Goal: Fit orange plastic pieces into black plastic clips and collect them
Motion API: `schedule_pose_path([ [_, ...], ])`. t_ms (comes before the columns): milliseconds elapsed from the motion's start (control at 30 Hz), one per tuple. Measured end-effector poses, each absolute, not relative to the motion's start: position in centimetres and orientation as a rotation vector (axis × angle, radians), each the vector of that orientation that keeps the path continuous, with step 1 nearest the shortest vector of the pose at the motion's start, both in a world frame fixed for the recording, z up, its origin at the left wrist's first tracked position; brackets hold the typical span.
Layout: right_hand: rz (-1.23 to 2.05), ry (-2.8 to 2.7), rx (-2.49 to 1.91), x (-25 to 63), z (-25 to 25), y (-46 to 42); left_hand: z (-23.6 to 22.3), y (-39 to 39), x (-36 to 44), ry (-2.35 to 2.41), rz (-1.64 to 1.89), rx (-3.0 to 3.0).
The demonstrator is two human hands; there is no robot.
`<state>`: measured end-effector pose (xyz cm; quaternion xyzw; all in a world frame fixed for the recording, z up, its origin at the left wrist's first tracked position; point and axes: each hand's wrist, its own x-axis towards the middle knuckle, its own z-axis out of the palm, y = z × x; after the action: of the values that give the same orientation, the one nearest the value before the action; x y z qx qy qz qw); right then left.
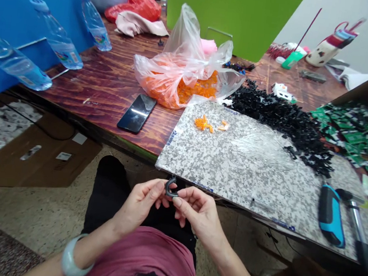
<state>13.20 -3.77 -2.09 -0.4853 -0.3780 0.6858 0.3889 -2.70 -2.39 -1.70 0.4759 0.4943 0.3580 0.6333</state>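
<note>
A small curved black plastic piece (170, 188) is held between my two hands, over my lap just in front of the table edge. My left hand (145, 198) pinches its left side between thumb and fingers. At its lower right end, the thumb and index finger of my right hand (197, 208) grip it. Just beyond lies a speckled stone slab (198, 157), bearing small orange clear parts (203, 123), a spread of thin clear pins (262, 149) and a large heap of black plastic parts (279, 115).
A plastic bag of orange parts (190, 85) and a phone (136, 113) lie behind the slab. A blue-black screwdriver (331, 214) and a hammer (358, 224) rest at right. Green circuit boards (347, 130) fill a box. Bottles (60, 39) stand left, above a cardboard box (58, 159) with white parts.
</note>
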Motion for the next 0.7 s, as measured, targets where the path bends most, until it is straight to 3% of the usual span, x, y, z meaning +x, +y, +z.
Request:
schedule_pose_path([
  [200, 1.657, -0.995, -1.215, 12.4, -2.5, -4.6, -2.4, -3.6, -1.6, 1.205, 0.968, 1.115],
  [433, 1.046, -1.595, -1.294, 14.7, -0.6, -3.0, -0.9, -2.7, -2.8, 1.044, 0.683, 1.383],
  [700, 1.124, -1.640, -1.201, 13.8, 0.4, -2.9, -1.3, -3.5, -3.0, 1.143, 0.813, 1.643],
])
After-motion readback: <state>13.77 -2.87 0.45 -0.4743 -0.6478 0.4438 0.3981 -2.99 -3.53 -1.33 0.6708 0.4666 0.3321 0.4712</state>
